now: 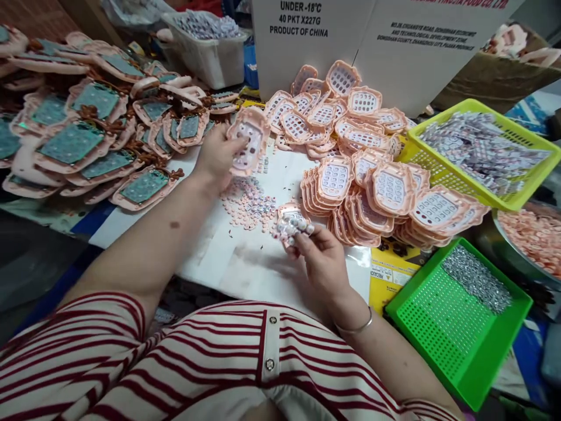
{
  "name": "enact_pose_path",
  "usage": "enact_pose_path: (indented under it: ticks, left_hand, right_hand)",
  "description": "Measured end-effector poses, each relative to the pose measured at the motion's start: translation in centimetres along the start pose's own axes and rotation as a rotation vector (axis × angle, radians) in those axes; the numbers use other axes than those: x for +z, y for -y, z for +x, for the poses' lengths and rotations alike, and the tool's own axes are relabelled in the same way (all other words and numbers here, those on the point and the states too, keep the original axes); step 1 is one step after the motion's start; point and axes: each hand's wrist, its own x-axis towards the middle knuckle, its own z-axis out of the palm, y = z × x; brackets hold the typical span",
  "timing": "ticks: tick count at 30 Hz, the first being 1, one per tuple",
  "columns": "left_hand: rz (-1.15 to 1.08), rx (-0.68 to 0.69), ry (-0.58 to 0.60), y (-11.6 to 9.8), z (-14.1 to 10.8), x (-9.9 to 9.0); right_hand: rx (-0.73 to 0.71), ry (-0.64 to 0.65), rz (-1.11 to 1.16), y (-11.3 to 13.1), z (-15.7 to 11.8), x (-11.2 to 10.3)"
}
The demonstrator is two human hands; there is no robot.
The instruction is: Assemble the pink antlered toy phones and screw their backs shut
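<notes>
My left hand (218, 153) grips a pink plastic casing (252, 137) with holes in its face, thumb laid across it; both are somewhat blurred. My right hand (322, 260) pinches a cluster of small white and clear button pieces (291, 227), whose exact kind I cannot make out. Between the hands, many loose small buttons (252, 204) lie on a white work surface (219, 257). To the right of the buttons stand stacks of pink casings fitted with white buttons (335, 178). Behind them is a heap of pink casings with bare holes (322, 114).
Pink casings with green circuit boards (68, 146) are piled at left. A yellow basket of white pieces (482, 155) and a green tray of small metal parts (442, 333) stand at right. A large white carton (350, 49) and a white tub (221, 61) are behind.
</notes>
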Motion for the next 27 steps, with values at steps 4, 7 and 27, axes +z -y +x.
enact_pose_path:
  ticks: [4,7,27]
  left_hand:
    - [-0.335,-0.313,0.134,-1.4,-8.8,-0.2]
    - [-0.508,-0.440,0.172,-1.3,-13.3,0.6]
    - [-0.745,-0.678,0.315,-2.2,-18.3,2.0]
  right_hand:
    - [0.161,-0.005,0.200,0.3,0.5,0.2]
    - [0.195,0.025,0.244,0.5,0.5,0.4]
    - [-0.805,0.212,-0.817,0.7,-0.7,-0.4]
